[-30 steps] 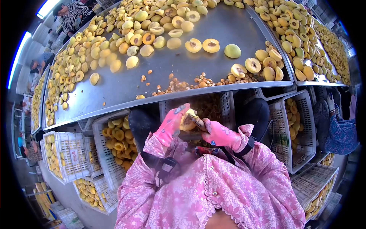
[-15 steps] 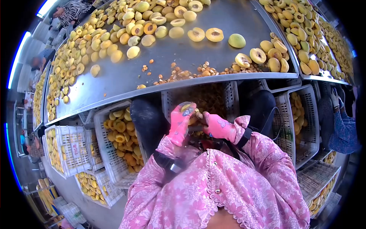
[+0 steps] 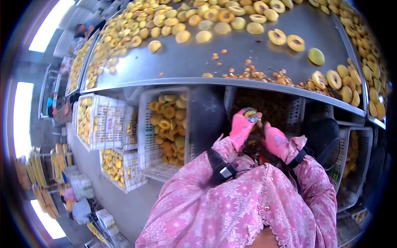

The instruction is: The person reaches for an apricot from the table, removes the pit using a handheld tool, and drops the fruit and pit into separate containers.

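Note:
My left hand [image 3: 242, 129], in a pink patterned glove, is closed around a yellow peach half [image 3: 249, 113], partly hidden by the fingers. Close beside it, on the right, my right hand [image 3: 276, 141] in a matching glove has its fingers curled together. What it holds, if anything, is hidden. Both hands are above my lap, in front of a crate [image 3: 298, 113] with dark brown bits inside. Beyond the hands is a metal table [image 3: 186, 62] bearing many halved peaches [image 3: 223, 16]. Small brown-orange pit pieces [image 3: 252, 73] lie along its near edge.
To my left stands a white crate of peach halves [image 3: 167, 124]. More filled crates [image 3: 108, 124] are stacked farther left, one [image 3: 118, 167] on the floor. Another crate [image 3: 355, 165] stands at my right. The table's raised metal rim [image 3: 173, 82] runs between hands and fruit.
The view has turned, so the table, crates and hands appear farther right and more of the left floor shows. My hands stay close together, with the peach half still in the left.

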`<state>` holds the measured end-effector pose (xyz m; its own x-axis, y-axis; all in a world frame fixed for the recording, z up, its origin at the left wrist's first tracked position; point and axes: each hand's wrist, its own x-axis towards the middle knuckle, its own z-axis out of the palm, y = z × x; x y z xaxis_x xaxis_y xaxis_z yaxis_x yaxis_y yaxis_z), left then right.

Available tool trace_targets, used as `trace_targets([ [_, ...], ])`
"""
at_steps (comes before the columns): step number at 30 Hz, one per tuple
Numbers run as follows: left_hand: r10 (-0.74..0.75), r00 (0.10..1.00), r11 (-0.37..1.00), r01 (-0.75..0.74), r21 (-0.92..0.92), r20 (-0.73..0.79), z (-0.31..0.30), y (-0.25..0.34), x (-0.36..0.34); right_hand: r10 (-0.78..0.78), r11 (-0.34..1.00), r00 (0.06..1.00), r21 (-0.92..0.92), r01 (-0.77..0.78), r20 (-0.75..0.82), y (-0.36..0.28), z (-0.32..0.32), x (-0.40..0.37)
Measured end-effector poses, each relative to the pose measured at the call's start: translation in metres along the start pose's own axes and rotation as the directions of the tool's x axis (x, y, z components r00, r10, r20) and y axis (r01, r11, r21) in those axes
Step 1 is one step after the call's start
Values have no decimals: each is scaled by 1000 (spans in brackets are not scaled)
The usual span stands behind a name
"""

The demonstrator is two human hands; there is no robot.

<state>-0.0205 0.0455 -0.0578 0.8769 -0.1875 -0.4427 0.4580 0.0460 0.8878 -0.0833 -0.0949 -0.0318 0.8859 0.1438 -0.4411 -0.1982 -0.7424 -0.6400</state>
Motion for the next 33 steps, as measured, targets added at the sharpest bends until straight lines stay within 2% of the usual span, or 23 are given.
trace_targets([
  [2, -50, 999, 980, 50, -192, 5, 1, -2, 2, -8, 1000, 1000, 0, 8, -9, 1, 1, 5],
  [5, -56, 998, 993, 51, -107, -37, -1, -6, 8, -91, 965, 996, 245, 94, -22, 3, 6, 8],
  [8, 87, 996, 996, -88, 0, -36, -1, -6, 12, -138, 905, 986, 393, 163, -89, 16, 28, 17],
  [9, 91, 995, 995, -90, 37, -33, -3, -4, 13, -142, 898, 987, 410, 159, -73, 13, 26, 18],
  [11, 83, 997, 991, -83, 103, 5, -5, 0, 13, -114, 889, 992, 440, 125, -51, 10, 19, 16],
  [12, -29, 999, 998, 28, 49, 22, -6, 5, 12, 27, 931, 994, 359, -63, 104, -5, 0, 15],
  [13, -42, 999, 999, 42, -10, 17, -7, 6, 10, 24, 921, 992, 383, -69, 122, -6, -4, 15],
  [14, -118, 991, 987, 124, -97, 66, -7, 10, 10, 23, 910, 990, 408, -78, 138, -2, -5, 15],
  [15, -97, 994, 995, 98, -14, 56, -5, 18, 8, 15, 897, 988, 435, -81, 152, 2, -5, 16],
  [16, -146, 989, 988, 146, -41, 10, -2, 19, 11, -3, 883, 985, 464, -77, 170, 3, -5, 15],
  [18, -177, 983, 982, 179, -53, 40, -6, 11, 16, 8, 848, 983, 520, -104, 185, -1, -11, 10],
  [20, -172, 984, 983, 175, -53, 53, -6, 8, 17, 23, 829, 968, 537, -158, 250, -4, -16, 6],
  [21, -168, 984, 984, 171, -55, 53, -7, 8, 16, -27, 863, 980, 499, -77, 198, -2, -11, 11],
  [24, -209, 976, 977, 204, 65, 67, -9, 10, 13, -24, 940, 969, 337, -63, 248, 4, -15, 10],
  [27, -219, 973, 969, 209, 132, 67, -13, 6, 16, 27, 865, 910, 447, -229, 414, -1, -24, 5],
  [30, -237, 967, 969, 230, 87, 96, -9, 17, 9, -19, 658, 868, 660, -362, 495, 6, -16, 6],
  [31, -240, 964, 971, 235, 53, 112, -7, 21, 7, -9, 697, 880, 634, -336, 475, 7, -15, 6],
  [33, -210, 967, 972, 190, 139, 146, -20, -9, 24, 7, 769, 902, 574, -281, 432, 7, -12, 5],
])
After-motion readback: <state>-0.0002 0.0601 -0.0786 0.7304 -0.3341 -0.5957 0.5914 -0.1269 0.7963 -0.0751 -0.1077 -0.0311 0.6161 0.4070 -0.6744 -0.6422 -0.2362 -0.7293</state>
